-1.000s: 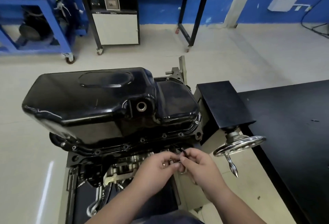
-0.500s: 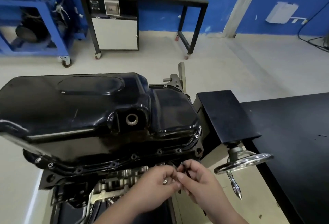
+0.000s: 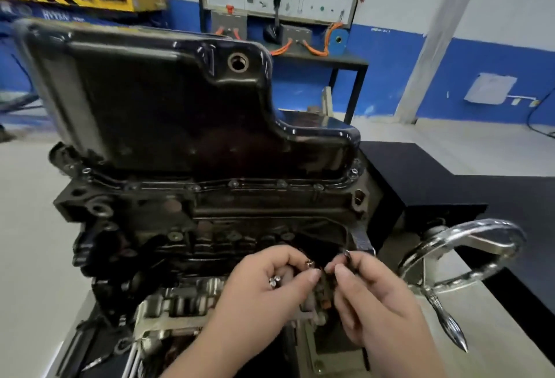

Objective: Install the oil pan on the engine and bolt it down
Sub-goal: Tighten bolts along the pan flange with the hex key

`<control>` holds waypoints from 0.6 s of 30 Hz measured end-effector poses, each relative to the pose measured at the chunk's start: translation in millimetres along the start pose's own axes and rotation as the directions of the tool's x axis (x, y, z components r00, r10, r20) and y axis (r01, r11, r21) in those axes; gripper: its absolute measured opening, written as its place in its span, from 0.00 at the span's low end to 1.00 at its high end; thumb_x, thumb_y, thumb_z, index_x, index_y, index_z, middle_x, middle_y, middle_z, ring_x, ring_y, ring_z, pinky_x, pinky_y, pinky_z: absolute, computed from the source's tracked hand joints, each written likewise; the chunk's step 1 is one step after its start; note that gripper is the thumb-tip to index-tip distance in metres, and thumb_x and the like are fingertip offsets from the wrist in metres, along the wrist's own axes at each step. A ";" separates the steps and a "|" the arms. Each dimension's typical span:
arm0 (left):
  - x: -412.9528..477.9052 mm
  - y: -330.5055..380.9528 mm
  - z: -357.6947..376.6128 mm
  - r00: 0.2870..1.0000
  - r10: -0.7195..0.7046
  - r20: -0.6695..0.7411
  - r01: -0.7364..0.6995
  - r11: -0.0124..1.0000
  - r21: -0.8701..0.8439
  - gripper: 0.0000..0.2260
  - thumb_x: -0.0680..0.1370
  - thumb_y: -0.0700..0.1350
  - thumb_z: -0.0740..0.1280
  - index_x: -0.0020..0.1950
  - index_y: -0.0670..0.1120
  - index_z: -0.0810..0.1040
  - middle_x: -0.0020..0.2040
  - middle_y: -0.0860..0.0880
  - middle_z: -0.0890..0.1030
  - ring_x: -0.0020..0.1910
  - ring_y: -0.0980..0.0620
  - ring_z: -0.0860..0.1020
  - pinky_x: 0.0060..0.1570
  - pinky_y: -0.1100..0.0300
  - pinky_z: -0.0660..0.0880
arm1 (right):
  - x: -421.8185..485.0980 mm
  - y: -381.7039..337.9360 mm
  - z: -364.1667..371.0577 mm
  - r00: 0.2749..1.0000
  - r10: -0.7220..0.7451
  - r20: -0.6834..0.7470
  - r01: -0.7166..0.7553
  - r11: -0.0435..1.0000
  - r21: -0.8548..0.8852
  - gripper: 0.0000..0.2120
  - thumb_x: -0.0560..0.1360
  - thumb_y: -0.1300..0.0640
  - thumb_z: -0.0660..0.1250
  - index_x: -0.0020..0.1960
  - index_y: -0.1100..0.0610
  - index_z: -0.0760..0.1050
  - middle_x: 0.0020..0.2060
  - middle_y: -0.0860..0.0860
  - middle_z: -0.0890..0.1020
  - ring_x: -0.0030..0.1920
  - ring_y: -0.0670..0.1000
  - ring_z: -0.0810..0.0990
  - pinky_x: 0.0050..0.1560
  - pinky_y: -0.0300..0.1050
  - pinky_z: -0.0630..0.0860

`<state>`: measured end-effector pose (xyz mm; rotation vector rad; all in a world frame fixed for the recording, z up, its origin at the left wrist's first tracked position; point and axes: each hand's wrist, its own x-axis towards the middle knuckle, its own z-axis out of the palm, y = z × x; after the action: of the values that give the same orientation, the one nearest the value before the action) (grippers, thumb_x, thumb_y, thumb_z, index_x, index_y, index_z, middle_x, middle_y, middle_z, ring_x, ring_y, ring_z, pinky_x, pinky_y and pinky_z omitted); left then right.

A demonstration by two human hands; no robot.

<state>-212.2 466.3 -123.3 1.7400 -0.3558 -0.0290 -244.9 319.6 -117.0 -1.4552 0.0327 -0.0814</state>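
Observation:
The glossy black oil pan (image 3: 168, 101) sits on top of the dark engine block (image 3: 210, 221), its flange along the block's upper edge with several bolts (image 3: 234, 183) in its holes. Low in front of the block, my left hand (image 3: 264, 296) holds small silver bolts (image 3: 309, 263) in its curled fingers. My right hand (image 3: 378, 296) is beside it, fingertips almost touching, and pinches a thin dark bolt (image 3: 347, 256) that points up.
A chrome handwheel (image 3: 462, 254) with a pointed handle sticks out at the right, close to my right hand. Behind it lies a black bench top (image 3: 510, 197). A black table with orange cables (image 3: 318, 53) stands against the blue wall.
The view has dropped and come closer, so the pan now shows from its side. My hands stay together in front of the block, handling the bolts.

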 end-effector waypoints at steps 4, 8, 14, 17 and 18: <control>-24.5 1.2 -2.9 1.000 -0.014 -0.013 0.014 1.000 -0.026 0.05 0.71 0.46 0.72 0.36 0.55 0.80 0.22 0.56 0.70 0.25 0.63 0.69 0.32 0.73 0.66 | -30.1 2.4 -26.5 0.969 -0.036 -0.246 0.039 0.999 0.010 0.15 0.74 0.67 0.63 0.30 0.61 0.78 0.20 0.56 0.66 0.19 0.47 0.62 0.21 0.29 0.58; -22.1 -3.4 -11.7 0.999 -0.033 -0.028 0.032 0.999 -0.021 0.05 0.69 0.45 0.74 0.35 0.54 0.81 0.22 0.55 0.70 0.26 0.62 0.70 0.33 0.73 0.69 | -35.8 7.8 -40.1 0.897 -0.038 -0.441 0.057 0.998 0.030 0.16 0.75 0.68 0.64 0.29 0.61 0.80 0.22 0.57 0.72 0.21 0.48 0.68 0.24 0.29 0.65; -4.8 18.1 -24.4 1.000 0.005 0.006 -0.006 0.998 0.059 0.03 0.70 0.50 0.72 0.37 0.57 0.80 0.23 0.56 0.69 0.28 0.57 0.73 0.39 0.67 0.75 | -14.8 -7.1 -11.4 0.956 -0.050 -0.288 0.063 0.997 0.038 0.17 0.77 0.60 0.60 0.32 0.59 0.78 0.21 0.54 0.66 0.17 0.45 0.57 0.22 0.28 0.54; -9.7 31.2 -30.8 0.998 0.052 -0.040 -0.047 0.993 0.110 0.03 0.69 0.51 0.72 0.37 0.58 0.80 0.22 0.56 0.70 0.27 0.59 0.73 0.37 0.67 0.74 | -12.5 -13.4 5.6 0.982 -0.084 -0.167 0.094 0.994 0.050 0.16 0.77 0.57 0.59 0.34 0.58 0.78 0.23 0.53 0.67 0.18 0.44 0.58 0.20 0.31 0.55; -13.0 33.2 -31.8 0.996 0.063 -0.069 -0.053 0.989 0.135 0.03 0.69 0.51 0.72 0.36 0.57 0.80 0.22 0.56 0.70 0.26 0.60 0.72 0.36 0.67 0.74 | -13.4 -14.7 9.2 0.987 -0.095 -0.128 0.101 0.994 0.040 0.15 0.76 0.55 0.60 0.35 0.58 0.79 0.23 0.53 0.68 0.18 0.45 0.59 0.20 0.32 0.56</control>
<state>-225.0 494.7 -87.2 1.8559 -0.3609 0.1025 -258.1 328.0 -101.8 -1.4036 0.0622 -0.2530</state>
